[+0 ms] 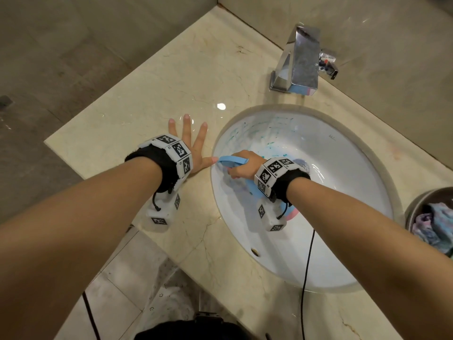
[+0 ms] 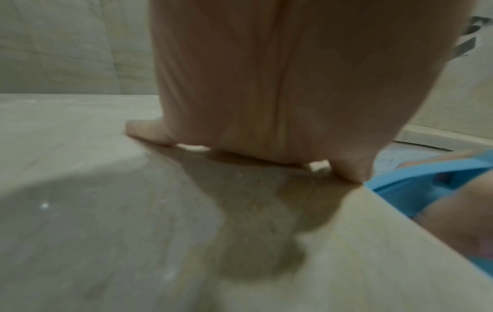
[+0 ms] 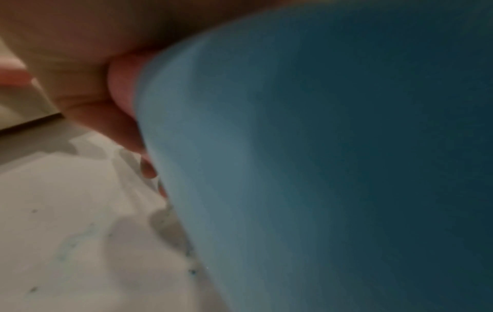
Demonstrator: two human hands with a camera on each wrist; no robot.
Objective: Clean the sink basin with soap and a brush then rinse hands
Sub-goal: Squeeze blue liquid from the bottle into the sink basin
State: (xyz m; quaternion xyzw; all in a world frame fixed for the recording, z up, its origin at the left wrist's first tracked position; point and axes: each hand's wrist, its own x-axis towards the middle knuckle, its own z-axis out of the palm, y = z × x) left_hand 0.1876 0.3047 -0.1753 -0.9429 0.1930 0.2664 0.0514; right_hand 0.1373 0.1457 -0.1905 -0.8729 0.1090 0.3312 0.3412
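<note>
A white oval sink basin (image 1: 331, 192) is set into the marble counter, its far wall smeared with teal soap streaks (image 1: 267, 133). My right hand (image 1: 241, 168) grips a light-blue brush (image 1: 232, 160) by its handle and holds it against the basin's left inner wall. In the right wrist view the blue brush (image 3: 320, 168) fills most of the picture, with my fingers (image 3: 122, 88) curled round it. My left hand (image 1: 193, 143) lies flat on the counter beside the basin with its fingers spread. The left wrist view shows that palm (image 2: 266, 84) pressed to the marble, and the brush (image 2: 416, 190) at right.
A chrome tap (image 1: 301, 60) stands behind the basin, with no water running. A metal bowl with a coloured cloth (image 1: 434, 224) sits at the right edge. The marble counter (image 1: 147, 99) spreads to the left. A black cable (image 1: 306, 278) hangs over the basin's front rim.
</note>
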